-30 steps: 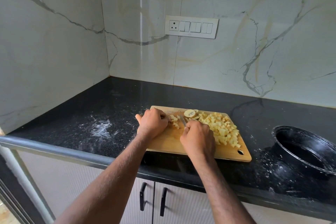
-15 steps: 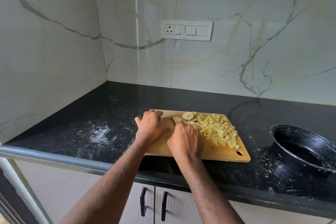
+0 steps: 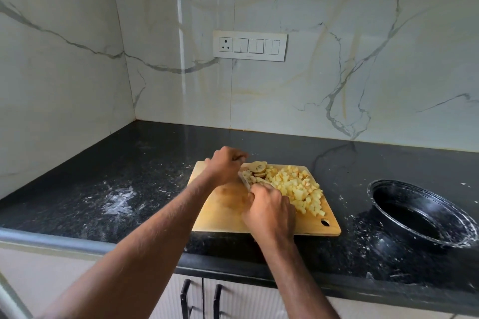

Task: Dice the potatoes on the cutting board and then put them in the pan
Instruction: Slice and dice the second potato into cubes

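A wooden cutting board [image 3: 223, 217] lies on the black counter. A heap of yellow diced potato [image 3: 298, 186] covers its right half, with a few round potato slices [image 3: 258, 167] at the back. My right hand [image 3: 269, 212] grips a knife [image 3: 245, 181] whose blade points toward the slices. My left hand [image 3: 225, 163] hovers curled at the board's back left corner, beside the slices; what its fingers hold is hidden. A black pan [image 3: 425, 215] stands empty to the right of the board.
The black granite counter [image 3: 129, 179] carries white dusty smears at left and around the pan. Marble walls close the back and left. A switch plate [image 3: 250, 45] is on the back wall. Cabinet doors with black handles [image 3: 185, 300] sit below the counter edge.
The left hand has moved back to the board's far corner. The right hand has drawn toward the front edge with the knife, and small pieces now lie beside the slices. The camera tilted up.
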Demonstrator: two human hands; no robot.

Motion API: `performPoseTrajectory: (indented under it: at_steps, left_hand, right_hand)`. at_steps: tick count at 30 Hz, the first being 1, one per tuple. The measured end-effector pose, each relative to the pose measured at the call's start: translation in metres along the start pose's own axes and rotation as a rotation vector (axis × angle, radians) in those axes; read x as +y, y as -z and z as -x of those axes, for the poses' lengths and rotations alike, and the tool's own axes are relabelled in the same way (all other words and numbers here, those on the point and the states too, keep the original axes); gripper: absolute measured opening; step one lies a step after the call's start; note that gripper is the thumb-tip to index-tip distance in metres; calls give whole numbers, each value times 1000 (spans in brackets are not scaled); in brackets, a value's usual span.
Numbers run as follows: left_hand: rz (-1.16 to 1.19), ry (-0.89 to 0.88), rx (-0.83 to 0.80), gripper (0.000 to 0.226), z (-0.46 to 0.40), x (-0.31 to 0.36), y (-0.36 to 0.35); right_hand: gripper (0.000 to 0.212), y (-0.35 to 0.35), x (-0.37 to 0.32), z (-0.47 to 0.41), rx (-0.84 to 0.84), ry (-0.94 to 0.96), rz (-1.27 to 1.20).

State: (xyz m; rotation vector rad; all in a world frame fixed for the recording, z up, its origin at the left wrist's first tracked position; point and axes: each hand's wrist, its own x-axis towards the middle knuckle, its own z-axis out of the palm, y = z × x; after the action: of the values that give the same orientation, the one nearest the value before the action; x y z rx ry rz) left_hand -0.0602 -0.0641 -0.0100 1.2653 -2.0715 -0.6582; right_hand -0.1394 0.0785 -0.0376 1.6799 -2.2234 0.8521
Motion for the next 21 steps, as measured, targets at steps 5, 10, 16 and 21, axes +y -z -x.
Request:
performPoseTrajectory:
  at_steps: [5,10,16,21]
  left_hand:
    - [-145,32,-161,28,-36,5,-13]
    - [33,68,-181,32,-45,-2,-21]
    - [204,67,-152,22,-44,-5,-15]
    - [364,55,-86,8,-31,-11,1]
  right_hand:
    - [20,-3,2,-1,24,-4,-16]
    - [17,-7,5,-4,18,-18,-9]
    - [16,-9,6,-6,30,-28,-2]
    - [17,-9,7,-5,36,-33,-10]
